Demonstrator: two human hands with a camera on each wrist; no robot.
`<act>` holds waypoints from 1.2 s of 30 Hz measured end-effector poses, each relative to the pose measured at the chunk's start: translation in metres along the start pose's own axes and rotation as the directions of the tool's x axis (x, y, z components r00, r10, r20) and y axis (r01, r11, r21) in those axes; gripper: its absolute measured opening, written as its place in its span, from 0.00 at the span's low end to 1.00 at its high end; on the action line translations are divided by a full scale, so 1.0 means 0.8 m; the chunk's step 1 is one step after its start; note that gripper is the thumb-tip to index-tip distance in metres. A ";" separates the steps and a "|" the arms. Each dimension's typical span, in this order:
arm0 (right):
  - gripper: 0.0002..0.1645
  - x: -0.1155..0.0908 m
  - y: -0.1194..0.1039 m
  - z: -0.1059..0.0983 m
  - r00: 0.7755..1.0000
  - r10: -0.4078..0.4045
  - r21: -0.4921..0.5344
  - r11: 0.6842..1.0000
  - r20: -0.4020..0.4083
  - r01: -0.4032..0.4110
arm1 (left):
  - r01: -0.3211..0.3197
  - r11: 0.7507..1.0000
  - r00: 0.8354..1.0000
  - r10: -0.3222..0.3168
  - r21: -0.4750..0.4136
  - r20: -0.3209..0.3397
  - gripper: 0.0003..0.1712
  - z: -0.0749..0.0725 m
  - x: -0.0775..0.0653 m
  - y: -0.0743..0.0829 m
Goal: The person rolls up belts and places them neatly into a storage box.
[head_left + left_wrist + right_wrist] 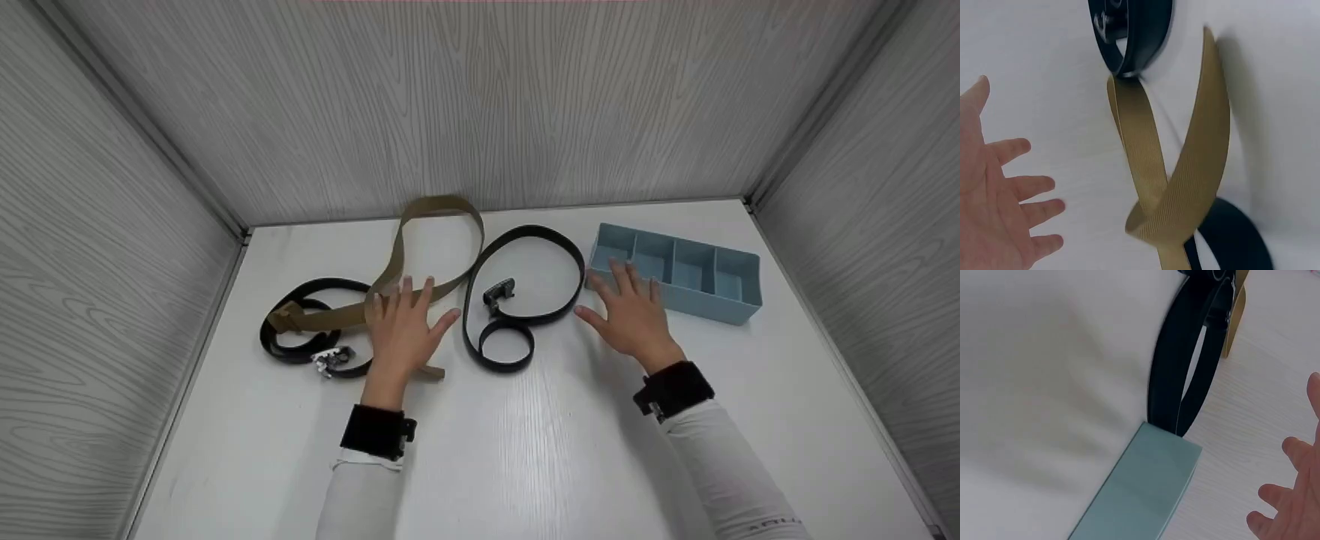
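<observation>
My left hand [403, 334] is spread palm down above the tan webbing belt [442, 204], its fingers straight and holding nothing. That belt curves in a tall loop at the back and runs left over a coiled black belt [315, 285] with a silver buckle [330, 360]. In the middle lies another black belt [574, 259], looped on edge, with a dark metal buckle [499, 292] inside its larger loop. My right hand [631, 319], fingers also spread and holding nothing, hovers by the front left corner of a blue-grey divided box [709, 300].
The white table [495, 465] backs onto a wood-grain panel [510, 105], with similar panels on the left [90, 262] and right [862, 247]. In the right wrist view, the box [1140, 478] touches or nearly touches the black belt [1171, 365].
</observation>
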State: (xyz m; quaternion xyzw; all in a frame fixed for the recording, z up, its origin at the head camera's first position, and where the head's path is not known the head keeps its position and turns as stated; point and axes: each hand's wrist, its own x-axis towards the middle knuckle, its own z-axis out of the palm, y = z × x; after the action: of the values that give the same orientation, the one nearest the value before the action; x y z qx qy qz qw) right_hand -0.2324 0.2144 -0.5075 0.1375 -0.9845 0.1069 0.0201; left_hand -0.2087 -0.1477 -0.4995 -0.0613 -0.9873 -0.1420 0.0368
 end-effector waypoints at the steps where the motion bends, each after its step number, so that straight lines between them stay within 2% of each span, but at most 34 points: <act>1: 0.45 -0.001 -0.004 0.004 1.000 -0.008 0.007 1.000 0.014 0.008 | -0.019 1.000 1.000 0.019 0.000 0.017 0.46 0.004 -0.002 0.007; 7: 0.41 -0.011 -0.027 0.029 0.993 -0.067 0.039 0.997 0.099 0.064 | -0.135 0.990 0.983 0.137 -0.032 0.121 0.43 0.033 -0.015 0.048; 10: 0.40 -0.016 -0.040 0.043 0.983 -0.104 0.049 0.994 0.149 0.097 | -0.189 0.981 0.972 0.192 -0.029 0.134 0.41 0.051 -0.019 0.062; 14: 0.38 -0.021 -0.055 0.062 0.963 -0.163 0.068 0.986 0.214 0.151 | -0.234 0.972 0.962 0.231 0.006 0.143 0.37 0.073 -0.022 0.072; 19: 0.35 -0.026 -0.070 0.078 0.942 -0.235 0.147 0.968 0.241 0.204 | -0.249 0.968 0.960 0.245 0.018 0.134 0.33 0.092 -0.023 0.074; 24: 0.31 -0.032 -0.080 0.088 0.929 -0.299 0.215 0.943 0.218 0.253 | -0.289 0.955 0.951 0.294 -0.063 0.098 0.25 0.099 -0.023 0.073; 27: 0.28 -0.033 -0.082 0.092 0.922 -0.341 0.241 0.925 0.182 0.294 | -0.327 0.937 0.937 0.338 -0.121 0.089 0.20 0.096 -0.026 0.070; 30: 0.24 -0.032 -0.083 0.091 0.913 -0.378 0.268 0.906 0.156 0.329 | -0.359 0.922 0.923 0.374 -0.141 0.093 0.15 0.093 -0.029 0.067; 33: 0.22 -0.028 -0.082 0.085 0.902 -0.399 0.316 0.888 0.166 0.335 | -0.416 0.905 0.903 0.423 -0.084 0.082 0.12 0.092 -0.030 0.062; 36: 0.22 -0.021 -0.080 0.080 0.915 -0.359 0.346 0.895 0.186 0.281 | -0.473 0.881 0.880 0.473 -0.005 0.054 0.09 0.092 -0.027 0.058</act>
State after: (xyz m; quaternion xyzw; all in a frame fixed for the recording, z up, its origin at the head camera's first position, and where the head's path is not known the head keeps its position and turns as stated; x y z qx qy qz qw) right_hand -0.1993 0.1453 -0.5582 0.3123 -0.9134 0.2385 -0.1061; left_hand -0.1853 -0.0853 -0.5592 -0.3039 -0.9437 -0.1230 0.0443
